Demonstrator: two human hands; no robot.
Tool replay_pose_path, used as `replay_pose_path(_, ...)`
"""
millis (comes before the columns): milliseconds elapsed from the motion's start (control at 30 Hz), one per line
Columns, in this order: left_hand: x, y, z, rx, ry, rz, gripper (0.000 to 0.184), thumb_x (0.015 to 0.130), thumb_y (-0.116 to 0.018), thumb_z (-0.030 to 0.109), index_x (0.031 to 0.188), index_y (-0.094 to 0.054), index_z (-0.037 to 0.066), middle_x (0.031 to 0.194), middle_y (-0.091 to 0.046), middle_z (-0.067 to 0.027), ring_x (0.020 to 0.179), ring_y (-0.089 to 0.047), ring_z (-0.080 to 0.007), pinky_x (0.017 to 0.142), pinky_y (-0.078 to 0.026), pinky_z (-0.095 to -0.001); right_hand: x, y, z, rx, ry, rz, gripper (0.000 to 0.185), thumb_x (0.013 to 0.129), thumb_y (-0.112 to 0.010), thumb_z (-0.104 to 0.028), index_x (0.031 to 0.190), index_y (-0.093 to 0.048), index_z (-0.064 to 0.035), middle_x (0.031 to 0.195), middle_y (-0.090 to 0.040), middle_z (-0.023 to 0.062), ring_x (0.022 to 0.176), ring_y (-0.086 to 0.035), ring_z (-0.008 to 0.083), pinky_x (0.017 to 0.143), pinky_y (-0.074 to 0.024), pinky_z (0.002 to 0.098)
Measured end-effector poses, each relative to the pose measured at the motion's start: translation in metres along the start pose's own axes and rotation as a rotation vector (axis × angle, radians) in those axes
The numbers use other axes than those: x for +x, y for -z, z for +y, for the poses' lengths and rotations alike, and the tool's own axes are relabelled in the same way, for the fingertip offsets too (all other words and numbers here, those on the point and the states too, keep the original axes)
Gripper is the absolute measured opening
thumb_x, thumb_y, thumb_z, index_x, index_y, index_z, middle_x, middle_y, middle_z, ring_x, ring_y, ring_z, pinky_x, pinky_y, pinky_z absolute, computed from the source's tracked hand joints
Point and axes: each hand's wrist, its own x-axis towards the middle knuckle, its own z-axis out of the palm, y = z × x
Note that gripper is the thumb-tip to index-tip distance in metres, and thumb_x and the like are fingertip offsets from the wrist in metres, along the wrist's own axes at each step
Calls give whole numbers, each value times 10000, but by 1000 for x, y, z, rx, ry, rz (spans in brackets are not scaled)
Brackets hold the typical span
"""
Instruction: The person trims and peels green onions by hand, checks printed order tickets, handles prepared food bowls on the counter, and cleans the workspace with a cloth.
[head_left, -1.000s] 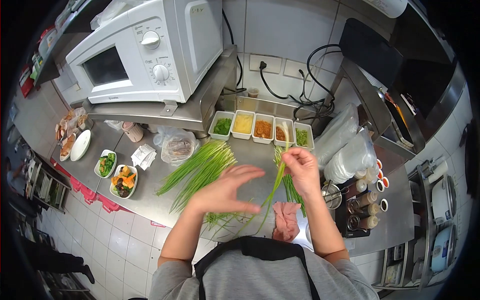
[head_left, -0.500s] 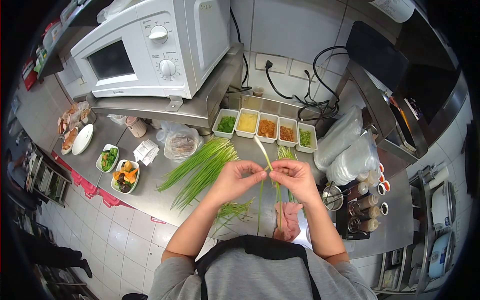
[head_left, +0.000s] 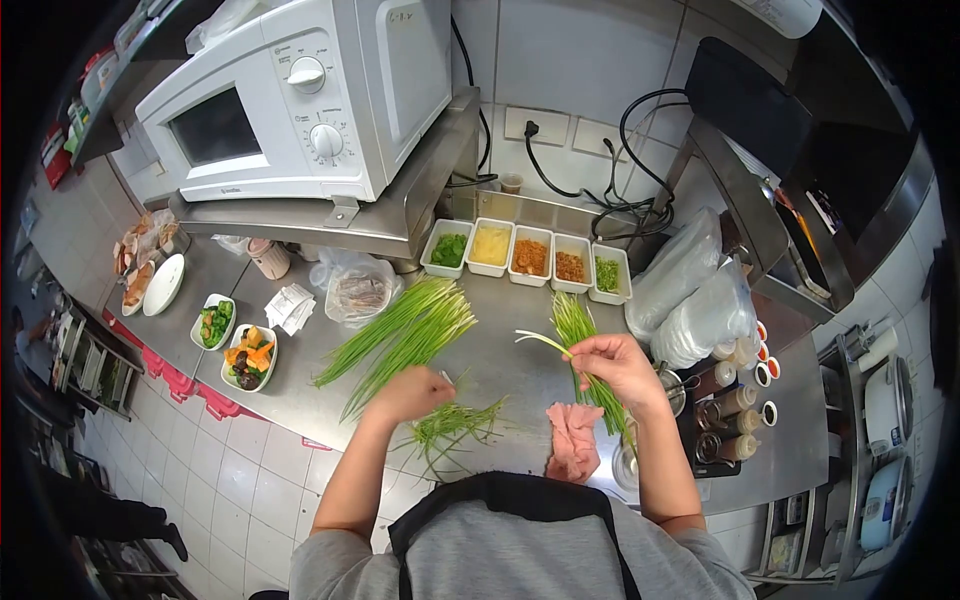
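Note:
A scallion with a pale end (head_left: 543,340) is pinched in my right hand (head_left: 612,368), its white tip pointing left. Under that hand lies a bundle of green onions (head_left: 570,318), partly covered by it. My left hand (head_left: 410,394) is closed, above a small heap of green trimmings (head_left: 452,424); a small pale bit shows by its fingers, too small to name. Just beyond it, a large bunch of long green onions (head_left: 405,335) is spread over the steel counter (head_left: 505,375). A pink cloth (head_left: 573,442) lies between my forearms.
White tubs of chopped ingredients (head_left: 529,256) line the back. Left are bowls of vegetables (head_left: 249,358), a plastic bag (head_left: 358,290) and a microwave (head_left: 270,110) on a shelf. Sauce bottles (head_left: 738,400) and wrapped plastic stacks (head_left: 708,315) stand right. A person's dark-clothed legs (head_left: 125,522) show lower left.
My hands met at the scallion, then separated. The left has moved left and closed over the trimmings; the right has moved right with the scallion, now tilted sideways.

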Motion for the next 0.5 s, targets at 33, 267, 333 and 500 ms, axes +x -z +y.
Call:
replay_pose_path(33, 1, -10, -2, 63, -117, 160, 223, 788, -666, 203, 895, -680, 7, 876, -671, -131, 827, -634, -171, 747, -474, -304, 1, -2, 1, 9, 0, -12, 135, 808, -621, -53, 902, -649, 41, 707, -604, 29, 559, -538, 82, 534, -454, 213)
replay_pose_path(267, 18, -15, 53, -597, -411, 206, 308, 820, -655, 212, 1047, -623, 6, 953, -660, -99, 874, -626, -179, 803, -468, -320, 9, -33, 6, 96, -53, -71, 157, 832, -636, -118, 879, -646, 31, 685, -589, 25, 566, -545, 92, 546, -465, 225)
replay_pose_path(333, 21, -16, 56, -555, -390, 85, 330, 839, -637, 196, 1086, -592, -17, 953, -657, -98, 871, -623, -161, 808, -471, -306, 11, -38, 9, 175, -32, -54, 147, 838, -634, -117, 887, -642, 21, 703, -599, 25, 589, -554, 89, 570, -468, 219)
replay_pose_path(500, 24, -31, 72, -1082, -380, 36, 295, 882, -594, 190, 1032, -605, -63, 882, -664, -92, 846, -623, -146, 776, -489, -285, 21, -38, 12, 156, 166, 5, 137, 848, -638, -132, 897, -639, -4, 753, -617, 4, 642, -542, 49, 593, -439, 194)
